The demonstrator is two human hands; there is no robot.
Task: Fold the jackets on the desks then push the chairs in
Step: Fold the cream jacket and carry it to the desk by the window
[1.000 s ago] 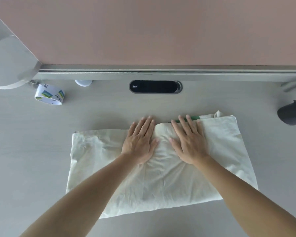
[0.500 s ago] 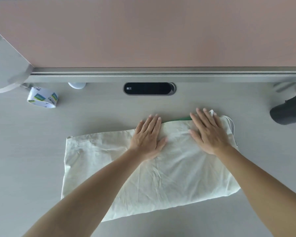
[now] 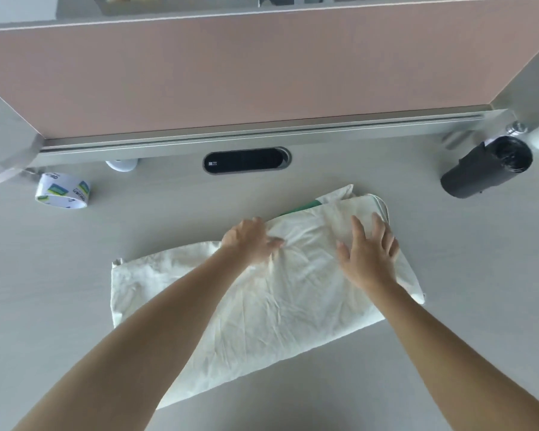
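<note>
the left hand (image 3: 251, 241) has its fingers curled down over the far edge of the jacket (image 3: 262, 309) with the thumb laid on top. creases fan out from that thumb, so it reads as a pinch on a gathered bit of cloth, though motion blur hides the fingertips. the right hand (image 3: 367, 253) is different: its fingers are straight and spread, palm down on the right end of the fabric, pinching nothing. it looks placed to flatten and steady that end while the other hand takes hold. the cream jacket lies mid-desk as a long, skewed band, its right end nearer the divider and its left end nearer the person. a sliver of green lining or print (image 3: 302, 206) peeks out at the far edge, and a drawstring (image 3: 383, 203) loops at the right corner. the band is already narrowed, so the likely step in hand is bringing one end over to make a compact packet. no chair is in view. around it on the desk (image 3: 75, 306), a tape roll (image 3: 63, 192) sits far left, a cable port (image 3: 246, 161) lies by the pink divider (image 3: 231, 82), and a black tumbler (image 3: 486, 169) stands far right. all are apart from the cloth and so out of the fold's way.
</note>
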